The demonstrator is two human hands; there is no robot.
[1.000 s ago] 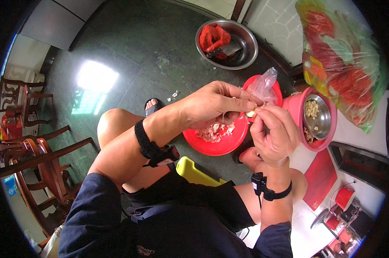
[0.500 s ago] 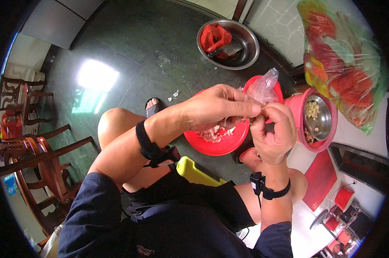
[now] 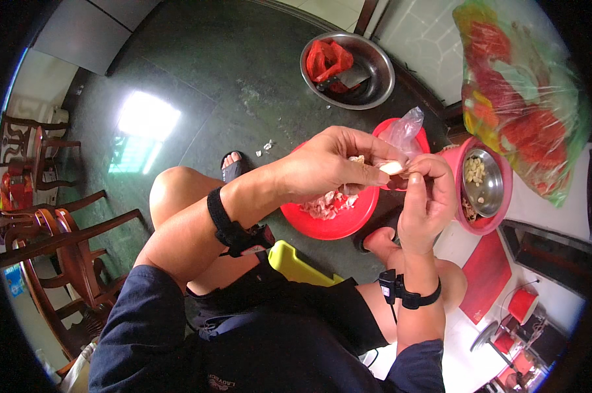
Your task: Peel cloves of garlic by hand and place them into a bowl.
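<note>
A pale garlic clove (image 3: 392, 168) sits between the thumb and forefinger of my left hand (image 3: 329, 164), which is closed on it. Another whitish piece shows behind that thumb. At the clove's right end, the thumb and forefinger of my right hand (image 3: 428, 200) are pinched together; what lies between them is too small to make out. Below both hands is a red basin (image 3: 338, 228) with pinkish-white garlic skins (image 3: 329, 205) in it. To the right, a steel bowl (image 3: 499, 191) holding several peeled cloves (image 3: 474, 171) rests in a pink basin (image 3: 484, 226).
A steel basin (image 3: 382, 92) with a red net bag (image 3: 327, 60) and a cleaver (image 3: 351, 77) stands ahead. A clear plastic bag (image 3: 404, 134) lies in a smaller red tub (image 3: 422, 134). A filled bag (image 3: 515, 98) hangs at right. Wooden chairs (image 3: 70, 242) stand left.
My hands have drawn slightly apart at the fingertips, and the pale clove has come into sight between them. My right hand has shifted a little to the right.
</note>
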